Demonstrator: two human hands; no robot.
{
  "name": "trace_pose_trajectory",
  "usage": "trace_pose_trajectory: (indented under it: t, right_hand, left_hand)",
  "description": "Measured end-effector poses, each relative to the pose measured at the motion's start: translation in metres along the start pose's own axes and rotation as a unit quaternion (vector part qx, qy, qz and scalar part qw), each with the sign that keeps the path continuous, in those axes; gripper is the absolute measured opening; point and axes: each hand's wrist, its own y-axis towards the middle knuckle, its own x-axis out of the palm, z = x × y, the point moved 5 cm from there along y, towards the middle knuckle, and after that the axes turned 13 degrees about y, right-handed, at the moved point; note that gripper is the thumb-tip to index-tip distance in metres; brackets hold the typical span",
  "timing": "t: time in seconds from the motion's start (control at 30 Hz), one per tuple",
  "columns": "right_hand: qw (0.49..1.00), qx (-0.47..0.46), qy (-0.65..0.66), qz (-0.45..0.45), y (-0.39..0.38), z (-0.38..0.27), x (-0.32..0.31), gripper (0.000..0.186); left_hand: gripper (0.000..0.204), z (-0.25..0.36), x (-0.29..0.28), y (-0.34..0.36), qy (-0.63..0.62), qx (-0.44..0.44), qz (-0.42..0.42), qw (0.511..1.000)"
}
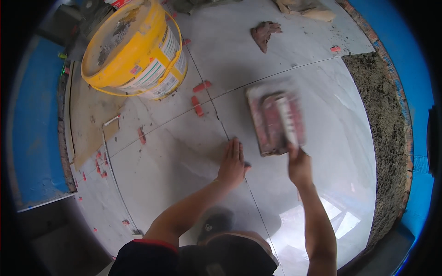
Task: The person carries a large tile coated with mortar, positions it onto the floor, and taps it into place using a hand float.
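My left hand [232, 163] lies flat, fingers together, on a large pale grey floor tile [175, 161], right beside the joint line between two tiles. My right hand [299, 165] grips the handle of a rectangular red and white tiling float [275, 118], blurred, held just above or on the neighbouring tile [331, 138]. Red tile-levelling clips [198, 106] stick up from the joints ahead of my left hand.
A yellow bucket [138, 55] with grey mortar stands at the upper left. A reddish glove or rag [264, 33] lies on the far tiles. A strip of bare mortar bed [386, 133] runs along the right, by blue walls [32, 129]. More red clips [101, 161] dot the left joints.
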Motion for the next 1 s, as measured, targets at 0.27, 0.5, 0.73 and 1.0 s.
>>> trace_pose_trajectory:
  t: [0.27, 0.5, 0.73, 1.0]
  right_hand:
    - [0.988, 0.125, -0.086, -0.028, 0.013, 0.067, 0.031, 0.075]
    - [0.974, 0.221, 0.016, 0.044, -0.104, 0.141, -0.011, 0.079]
    - [0.926, 0.350, 0.082, 0.117, -0.199, 0.222, -0.029, 0.074]
    - [0.939, 0.265, 0.106, 0.189, -0.216, 0.223, -0.028, 0.069]
  left_hand:
    - [0.068, -0.012, -0.019, 0.032, 0.111, 0.035, -0.069, 0.991]
    - [0.023, -0.108, -0.046, 0.169, -0.038, -0.077, 0.166, 0.982]
    - [0.017, -0.144, -0.016, 0.237, 0.002, -0.082, -0.024, 0.996]
    - [0.017, -0.148, -0.016, 0.233, -0.013, -0.029, -0.026, 0.999]
